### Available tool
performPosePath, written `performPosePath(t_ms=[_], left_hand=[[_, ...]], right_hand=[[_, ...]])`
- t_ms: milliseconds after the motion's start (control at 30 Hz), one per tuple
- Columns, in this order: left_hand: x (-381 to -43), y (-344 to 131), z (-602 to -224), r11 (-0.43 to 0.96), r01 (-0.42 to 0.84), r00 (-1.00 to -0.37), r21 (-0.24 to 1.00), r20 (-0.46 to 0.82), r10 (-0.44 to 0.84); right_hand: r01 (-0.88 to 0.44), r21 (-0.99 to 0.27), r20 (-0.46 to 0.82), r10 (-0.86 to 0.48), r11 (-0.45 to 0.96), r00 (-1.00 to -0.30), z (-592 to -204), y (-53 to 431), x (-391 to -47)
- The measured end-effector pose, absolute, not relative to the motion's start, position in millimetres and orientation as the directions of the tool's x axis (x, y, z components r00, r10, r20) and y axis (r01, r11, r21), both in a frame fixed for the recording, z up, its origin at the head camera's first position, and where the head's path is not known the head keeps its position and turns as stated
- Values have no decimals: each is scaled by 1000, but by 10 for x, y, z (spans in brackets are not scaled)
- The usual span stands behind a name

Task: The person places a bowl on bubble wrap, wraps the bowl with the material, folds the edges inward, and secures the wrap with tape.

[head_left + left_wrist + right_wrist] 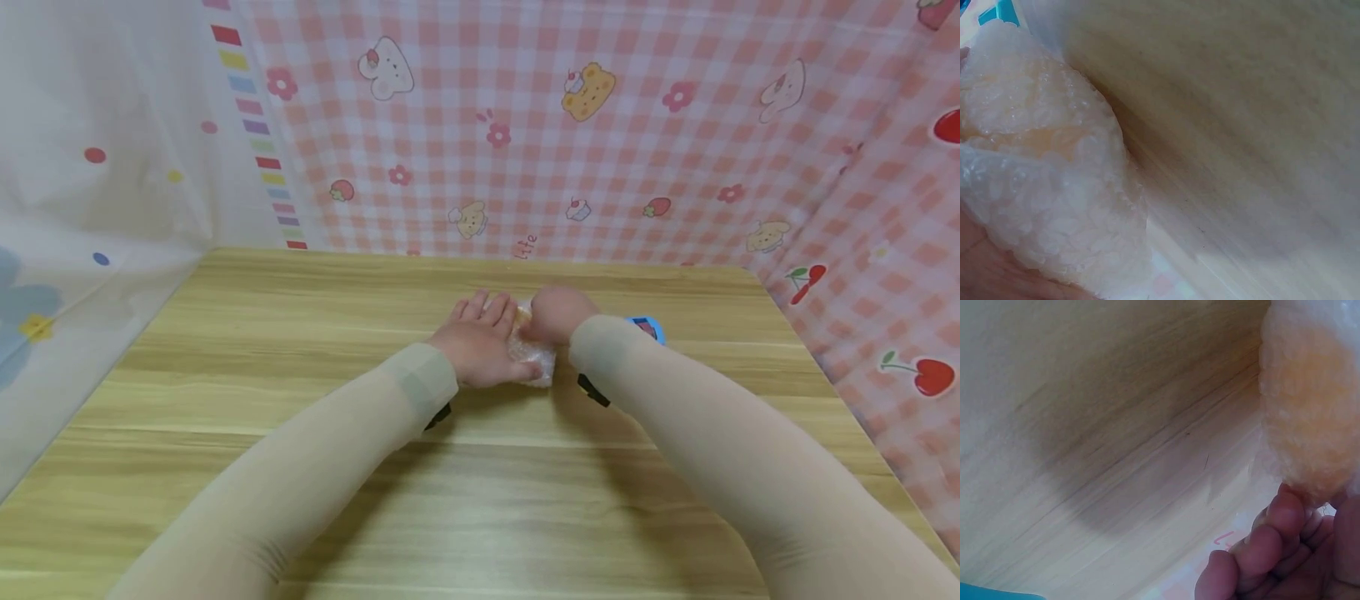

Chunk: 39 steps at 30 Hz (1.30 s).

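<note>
A bubble-wrap bundle [534, 358] lies on the table between my hands, with something orange-yellow inside that I cannot identify. My left hand [478, 346] rests on its left side, fingers straight and spread, thumb across the near part. On the far right side my right hand [558, 315] has curled fingers and pinches the wrap's edge. The left wrist view shows the bubble wrap [1054, 212] in folded layers beside the left palm [1004, 269]. In the right wrist view, the right hand's fingers [1263, 547] meet the lower end of the bubble wrap [1310, 400].
A bright blue rounded object [649, 327] with a dark and reddish picture lies just right of the right wrist, partly hidden by it. The wood-grain table [480, 500] ends at a pink checked curtain [450, 125] behind, with hanging cloth on both sides.
</note>
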<state>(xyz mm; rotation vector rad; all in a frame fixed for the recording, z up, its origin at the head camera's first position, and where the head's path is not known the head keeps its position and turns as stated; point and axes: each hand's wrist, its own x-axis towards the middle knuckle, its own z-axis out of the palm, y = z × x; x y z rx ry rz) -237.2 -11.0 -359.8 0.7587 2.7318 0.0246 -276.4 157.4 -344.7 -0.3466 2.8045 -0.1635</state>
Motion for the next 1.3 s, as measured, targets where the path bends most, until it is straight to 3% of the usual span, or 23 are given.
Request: performPosePath(t_ms=[667, 1300], left_hand=[[-2384, -126, -3598, 857, 503, -818, 110, -261, 513], [-2383, -142, -3579, 856, 499, -818, 137, -252, 517]], right_hand=[[-199, -171, -300, -243, 965, -922, -3405, 1578, -2744], [-211, -104, -353, -234, 972, -906, -3364, 1618, -2776]])
